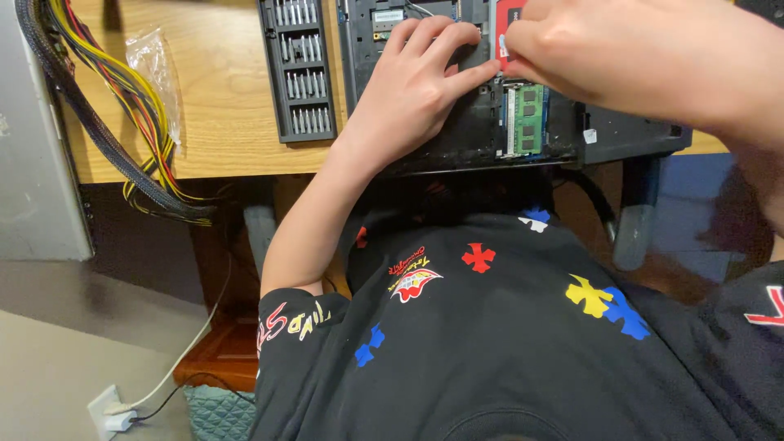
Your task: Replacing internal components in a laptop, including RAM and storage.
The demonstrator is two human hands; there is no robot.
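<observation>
An opened black laptop [621, 135] lies bottom up on the wooden desk [220, 98], its green memory module [527, 118] exposed. My left hand [416, 82] rests flat on the laptop's inner frame, fingers spread toward a red drive [508, 20]. My right hand [637, 57] pinches the edge of that red drive near the laptop's upper middle. Most of the drive is hidden behind my right hand.
A grey case of screwdriver bits [298, 69] lies left of the laptop. A clear plastic bag [155, 65] and a bundle of yellow, red and black cables [122, 122] hang off the desk's left end beside a grey computer case [33, 139]. A wall outlet [110, 408] sits low left.
</observation>
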